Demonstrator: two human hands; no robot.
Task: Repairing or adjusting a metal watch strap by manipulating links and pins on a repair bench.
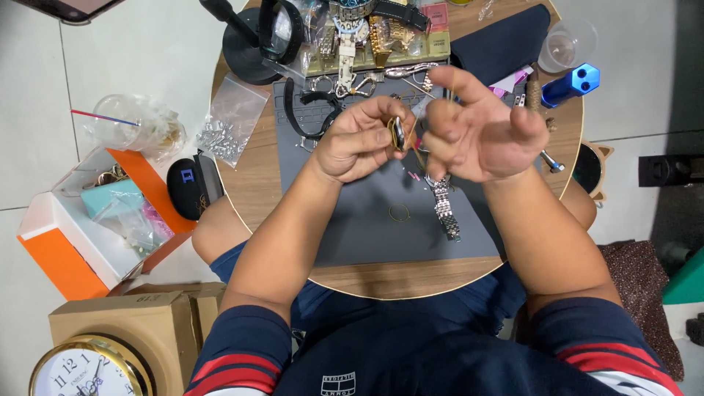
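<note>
Round wooden table [253, 176], grey mat [381, 227] under both hands; left hand [359, 139] pinching small round watch case [397, 133], right hand [477, 128] open beside it, metal watch band [444, 209] lying just below

bare grey mat [381, 235] beneath hands

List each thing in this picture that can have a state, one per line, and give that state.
left hand: closed around a watch case, held on edge
right hand: fingers spread, thin tool pinched, hard to make out
metal watch bracelet: detached, flat on grey mat
gold ring: loose on mat
orange box: open
clear cup: lying tipped
</note>
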